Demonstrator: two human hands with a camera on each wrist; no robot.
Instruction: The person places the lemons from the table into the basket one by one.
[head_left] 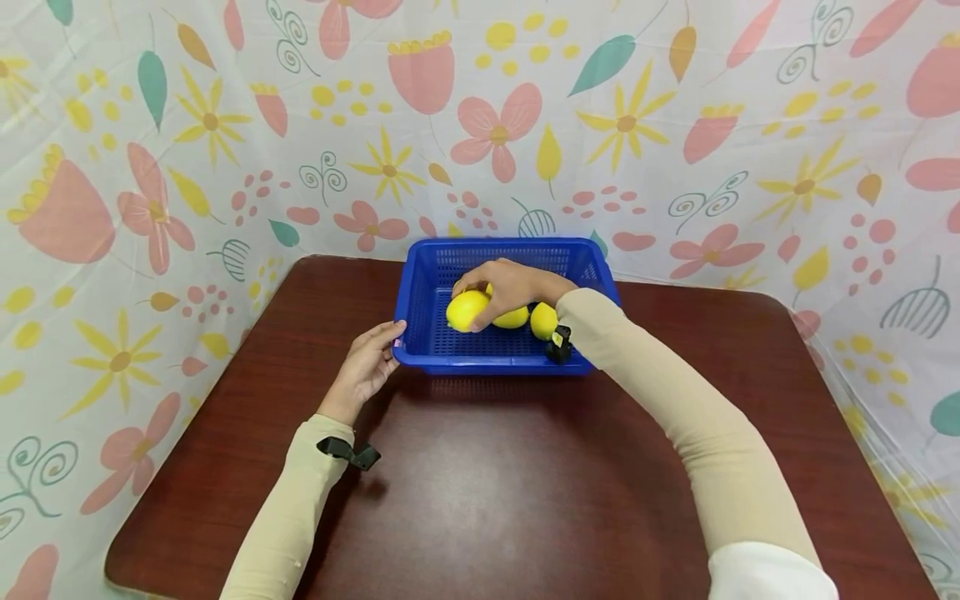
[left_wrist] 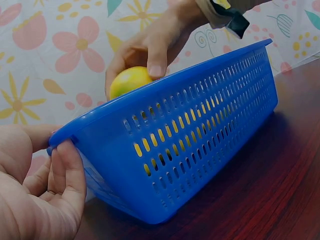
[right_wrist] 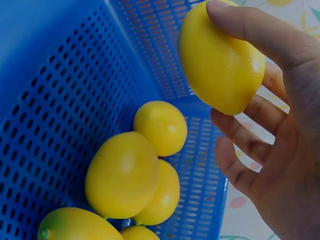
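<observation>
A blue plastic basket (head_left: pixel 495 362) with slotted walls stands on the table. My left hand (head_left: pixel 366 367) pinches its rim at the near left corner, thumb above and fingers below, as the left wrist view also shows. My right hand (head_left: pixel 512 285) holds a yellow lemon (head_left: pixel 467 311) over the left part of the basket, thumb on one side and fingers on the other. Inside lie several more lemons; in the right wrist view a large lemon (right_wrist: pixel 122 175) rests against others, and one lemon (right_wrist: pixel 80 226) has a greenish end. The right forearm covers part of the basket in the head view.
The dark reddish-brown table (head_left: pixel 480 483) extends in front of the basket and to both sides. Close behind the basket hangs a flower-printed cloth (head_left: pixel 495 192), which also runs along the left and right. Black straps (head_left: pixel 348 452) sit on the wrists.
</observation>
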